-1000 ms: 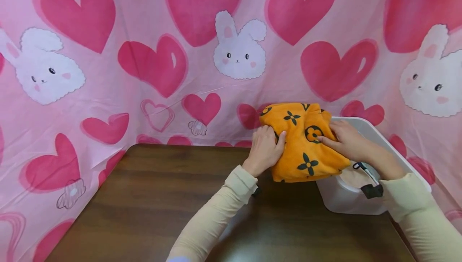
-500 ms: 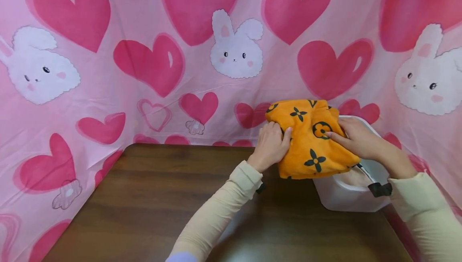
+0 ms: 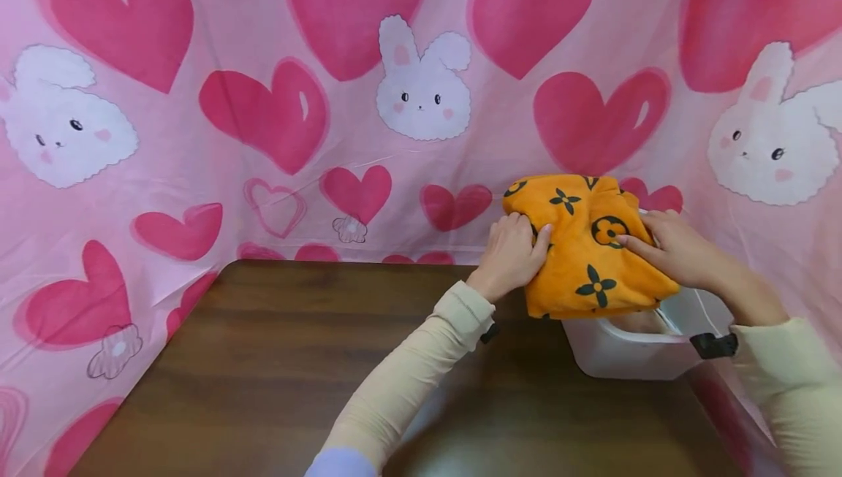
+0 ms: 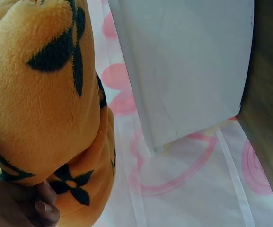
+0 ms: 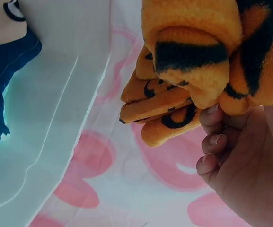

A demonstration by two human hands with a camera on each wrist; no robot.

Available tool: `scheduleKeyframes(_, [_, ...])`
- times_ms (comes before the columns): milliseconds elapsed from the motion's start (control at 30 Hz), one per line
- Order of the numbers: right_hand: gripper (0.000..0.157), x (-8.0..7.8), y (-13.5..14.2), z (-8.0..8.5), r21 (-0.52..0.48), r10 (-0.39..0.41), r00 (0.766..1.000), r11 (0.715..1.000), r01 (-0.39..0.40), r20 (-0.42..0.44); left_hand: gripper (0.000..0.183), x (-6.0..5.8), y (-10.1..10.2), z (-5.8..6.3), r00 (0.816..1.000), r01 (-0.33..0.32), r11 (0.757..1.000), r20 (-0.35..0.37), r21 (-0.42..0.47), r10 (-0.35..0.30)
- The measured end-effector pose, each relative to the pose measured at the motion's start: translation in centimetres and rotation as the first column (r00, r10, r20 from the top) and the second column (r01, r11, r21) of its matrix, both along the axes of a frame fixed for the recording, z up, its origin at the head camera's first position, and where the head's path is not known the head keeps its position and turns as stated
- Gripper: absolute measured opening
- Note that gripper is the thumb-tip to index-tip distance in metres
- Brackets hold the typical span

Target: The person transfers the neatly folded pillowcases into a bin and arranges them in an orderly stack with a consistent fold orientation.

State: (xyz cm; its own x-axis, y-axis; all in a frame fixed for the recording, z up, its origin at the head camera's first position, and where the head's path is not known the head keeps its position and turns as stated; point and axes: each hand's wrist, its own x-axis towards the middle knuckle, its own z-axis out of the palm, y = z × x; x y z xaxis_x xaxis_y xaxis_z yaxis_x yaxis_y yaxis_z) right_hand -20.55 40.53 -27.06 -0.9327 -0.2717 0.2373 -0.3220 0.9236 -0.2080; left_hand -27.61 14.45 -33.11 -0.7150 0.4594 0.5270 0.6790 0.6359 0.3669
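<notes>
A folded orange fleece cloth [image 3: 572,258] with dark flower prints is held up over a white plastic bin [image 3: 625,353]. My left hand [image 3: 513,254] grips its left side, thumb on the front. On the right side my right hand [image 3: 684,250] holds it, thumb in front and fingers behind. In the left wrist view the cloth [image 4: 46,94] hangs beside the outer wall of the bin [image 4: 188,66]. The right wrist view shows several folded layers of the cloth [image 5: 188,61] above curled fingertips [image 5: 216,139].
Inside the bin lies a beige and dark blue printed fabric [image 5: 13,61]. The bin stands at the back right of the brown wooden table [image 3: 296,360]. A pink curtain [image 3: 421,163] with hearts and rabbits hangs behind and on both sides.
Both hands have carried the orange cloth to the right and slightly up, so it covers more of the bin. The grip looks the same. The head view has shifted slightly.
</notes>
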Motion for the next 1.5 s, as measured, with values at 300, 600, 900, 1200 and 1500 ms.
scheduleKeyframes(300, [0.025,-0.1,1.9,0.2,0.013,-0.044,0.999,0.999,0.044,0.005,0.045,-0.4,1.9,0.2,1.0,0.016,0.999,-0.017,-0.039,-0.017])
scheduleKeyframes(600, [0.02,-0.1,3.4,0.4,0.047,-0.057,0.998,0.997,0.059,-0.037,0.044,-0.5,3.7,0.1,0.999,0.047,0.998,-0.012,-0.045,-0.048])
scheduleKeyframes(900, [0.023,0.1,4.7,1.0,0.085,-0.095,0.994,0.991,0.098,-0.045,0.046,0.1,5.4,0.2,0.998,0.058,0.997,-0.022,-0.055,-0.059])
scheduleKeyframes(1200, [0.034,0.1,5.4,1.6,0.093,-0.108,0.994,0.99,0.108,-0.013,0.046,0.3,6.7,-0.3,0.998,0.055,0.997,0.015,-0.049,-0.054])
scheduleKeyframes(1500, [0.032,0.4,6.4,1.9,0.079,-0.129,0.992,0.988,0.13,-0.011,0.043,0.7,8.3,-0.4,0.999,0.038,0.997,0.033,-0.07,-0.036])
